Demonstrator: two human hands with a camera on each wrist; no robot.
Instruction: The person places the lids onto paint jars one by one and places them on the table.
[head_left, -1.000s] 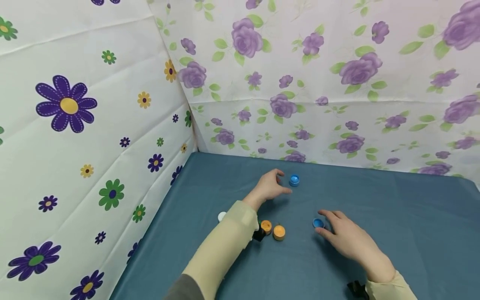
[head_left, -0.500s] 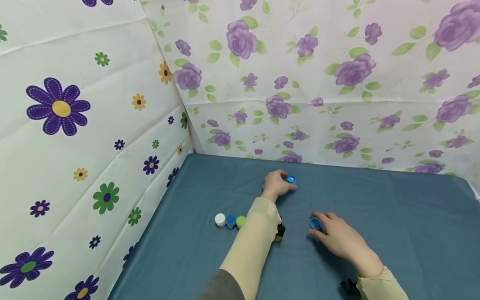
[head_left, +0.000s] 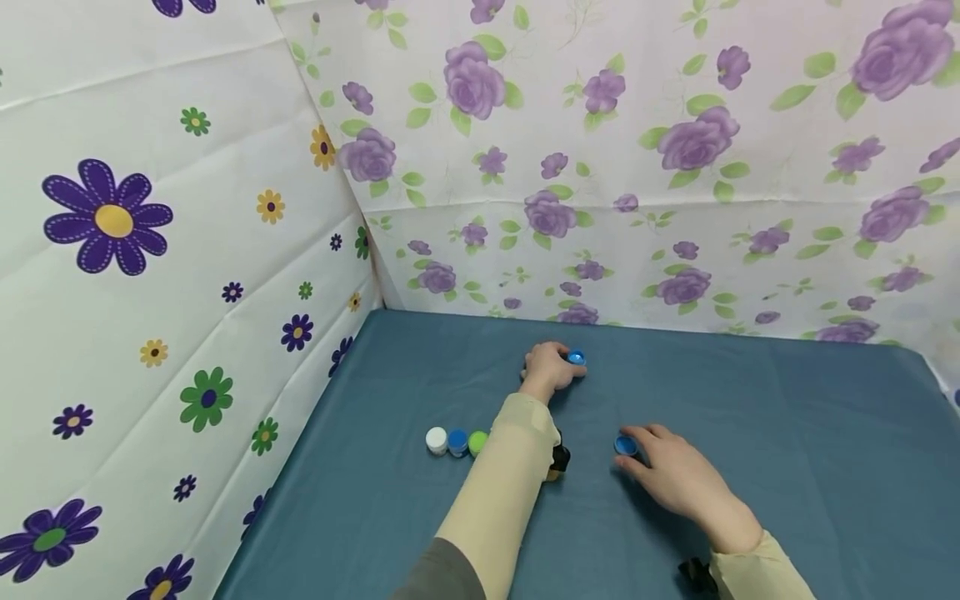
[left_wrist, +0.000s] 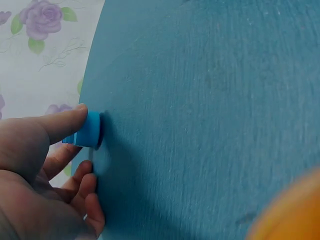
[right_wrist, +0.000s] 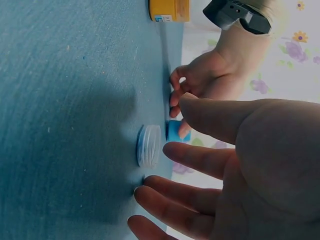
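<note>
My left hand (head_left: 546, 372) pinches a small blue paint jar (head_left: 576, 357) near the back of the table. In the left wrist view, its thumb lies along the jar's blue wall (left_wrist: 89, 129) while the other fingers curl behind. Nearer and to the right, my right hand (head_left: 678, 473) curves loosely round a small round piece with a blue inside (head_left: 626, 446). In the right wrist view, this piece has a clear, ridged, screw-thread wall (right_wrist: 149, 146) and sits on the table. The thumb and fingers there stand apart from it.
White (head_left: 437, 441), blue (head_left: 457, 442) and lime-green (head_left: 477, 442) lidded jars stand in a row left of my left sleeve. An orange jar (right_wrist: 169, 10) is mostly hidden by that sleeve in the head view. Floral sheets hang behind and to the left.
My left hand has moved right to the blue jar and taken hold of it. The white, blue and green jars have come into view. My right hand stays round the clear-walled piece.
</note>
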